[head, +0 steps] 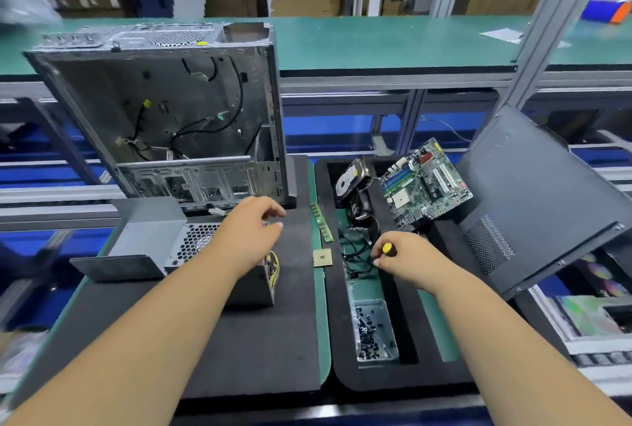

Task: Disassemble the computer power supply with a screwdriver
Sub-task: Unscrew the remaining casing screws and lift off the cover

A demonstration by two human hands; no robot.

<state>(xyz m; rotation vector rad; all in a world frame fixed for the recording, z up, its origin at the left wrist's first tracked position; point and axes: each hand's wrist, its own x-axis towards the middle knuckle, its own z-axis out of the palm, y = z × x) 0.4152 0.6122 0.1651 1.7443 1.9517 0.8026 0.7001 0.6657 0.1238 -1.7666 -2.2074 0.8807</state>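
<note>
Grip: my right hand (403, 256) clasps the yellow-capped screwdriver (388, 248); left hand (249, 230), fingers loosely spread, hovers over the grey metal power supply box (154, 241) on the black foam mat (260, 340). Risk: unsteadied, the box may slide under driver pressure.

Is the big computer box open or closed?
Open. The computer case has no side panel on, so you see loose cables inside.

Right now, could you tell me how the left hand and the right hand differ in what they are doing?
The left hand hangs over the power supply with loosely curled fingers, holding nothing visible; the right hand grips a screwdriver by its yellow-capped handle. The left hand is over the black mat; the right hand is over the foam tray of parts. Both are bare and reach forward.
</note>
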